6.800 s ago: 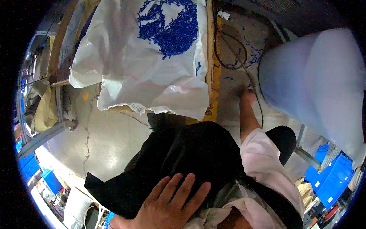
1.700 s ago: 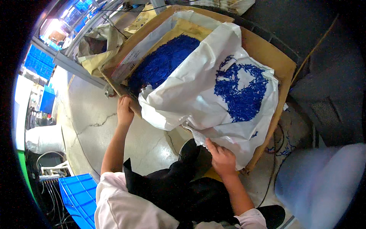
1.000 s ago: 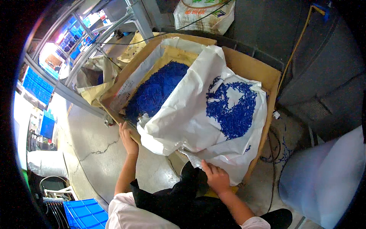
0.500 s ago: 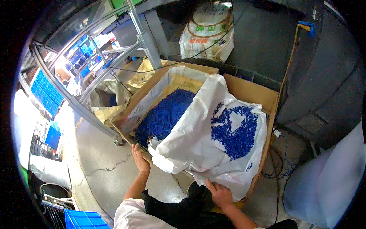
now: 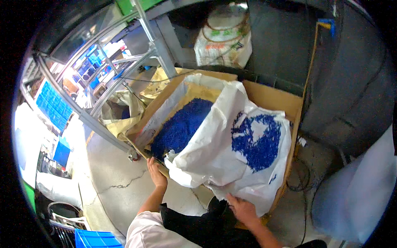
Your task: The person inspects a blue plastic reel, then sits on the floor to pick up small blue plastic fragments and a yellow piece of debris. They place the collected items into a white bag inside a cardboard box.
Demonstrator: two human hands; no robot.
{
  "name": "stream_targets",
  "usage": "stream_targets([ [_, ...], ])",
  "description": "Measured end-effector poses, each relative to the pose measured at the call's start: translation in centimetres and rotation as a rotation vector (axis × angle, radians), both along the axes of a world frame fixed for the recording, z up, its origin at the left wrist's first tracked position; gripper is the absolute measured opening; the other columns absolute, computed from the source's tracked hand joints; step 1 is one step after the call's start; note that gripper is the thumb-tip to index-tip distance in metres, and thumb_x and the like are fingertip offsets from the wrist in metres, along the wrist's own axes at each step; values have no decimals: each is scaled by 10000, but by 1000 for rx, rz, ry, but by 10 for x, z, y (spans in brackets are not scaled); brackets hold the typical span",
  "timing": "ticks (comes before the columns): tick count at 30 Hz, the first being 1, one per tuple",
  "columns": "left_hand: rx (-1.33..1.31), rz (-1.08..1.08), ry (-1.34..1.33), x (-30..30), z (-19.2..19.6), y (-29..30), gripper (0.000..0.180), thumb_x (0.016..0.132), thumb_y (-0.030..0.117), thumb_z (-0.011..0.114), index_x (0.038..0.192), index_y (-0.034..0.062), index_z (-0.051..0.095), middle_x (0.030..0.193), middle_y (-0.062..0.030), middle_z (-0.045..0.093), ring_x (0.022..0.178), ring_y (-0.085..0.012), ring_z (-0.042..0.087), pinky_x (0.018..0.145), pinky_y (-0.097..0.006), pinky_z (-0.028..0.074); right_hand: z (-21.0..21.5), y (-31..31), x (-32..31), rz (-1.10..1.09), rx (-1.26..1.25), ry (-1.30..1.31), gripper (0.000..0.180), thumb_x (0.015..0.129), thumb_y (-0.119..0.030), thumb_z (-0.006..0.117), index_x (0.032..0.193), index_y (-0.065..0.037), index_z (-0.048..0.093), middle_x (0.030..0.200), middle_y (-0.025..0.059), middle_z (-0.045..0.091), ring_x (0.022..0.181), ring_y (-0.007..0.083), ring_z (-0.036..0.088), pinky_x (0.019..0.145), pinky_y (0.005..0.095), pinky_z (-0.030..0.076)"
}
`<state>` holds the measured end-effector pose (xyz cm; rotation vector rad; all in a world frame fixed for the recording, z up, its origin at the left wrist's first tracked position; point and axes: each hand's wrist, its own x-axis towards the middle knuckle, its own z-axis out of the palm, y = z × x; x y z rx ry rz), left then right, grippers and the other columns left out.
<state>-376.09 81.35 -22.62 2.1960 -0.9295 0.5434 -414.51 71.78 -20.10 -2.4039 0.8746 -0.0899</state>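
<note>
A large cardboard box (image 5: 273, 93) stands before me, with a white woven sack (image 5: 194, 159) draped through its middle and right side. Small dark blue plastic pieces (image 5: 182, 126) fill the box's left part, and another loose heap of the same blue pieces (image 5: 260, 151) lies on the sack to the right. My left hand (image 5: 158, 175) grips the box at its near left corner, fingers over the rim. At the near edge, my right hand (image 5: 245, 210) is closed on the sack's hem, where its fingertips are partly hidden.
A metal frame (image 5: 99, 124) rises at the left, beside an open beige sack (image 5: 122, 109). Behind the box stand a white printed sack (image 5: 223, 45) and a dark machine panel (image 5: 281, 45). A large pale bag (image 5: 355, 194) is at right, near black cables (image 5: 300, 177) on the floor.
The whole view has shifted slightly, moving the box and hands a little right and down in the picture. Both hands keep the same places on the box and sack.
</note>
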Motion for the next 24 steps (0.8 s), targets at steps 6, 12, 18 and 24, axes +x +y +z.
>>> stream_targets([
  [6,77,-49,-166,28,20,-3,330,966,261,319,1146,12,439,1374,-156,383,1319,-340,293,1073,-416,234,43,-69,-27,-92,154,-408,627,820,-263,651,1360,-62,402,1382,158,423,1263,298,423,1047,382,334],
  [12,9,-203,-384,46,-36,18,370,953,357,385,1032,4,467,1259,-218,479,1226,-403,407,1018,-508,339,-16,-142,-134,-1025,160,-824,307,903,-221,574,1182,-94,577,1134,40,621,974,155,579,850,297,443],
  [18,142,-69,-101,11,-23,31,676,920,447,450,1421,93,165,1475,-219,165,1337,-424,231,1066,-545,268,-151,-117,-237,-1729,358,-1091,192,921,-190,537,1064,-63,556,925,31,601,787,157,586,665,302,463],
  [24,122,34,487,-67,-62,95,883,722,-96,516,1462,145,99,1517,-143,98,1387,-342,145,1065,-553,254,-241,-150,-244,-1310,-12,-401,238,875,-181,573,1092,-84,564,924,112,637,770,279,624,640,375,487],
])
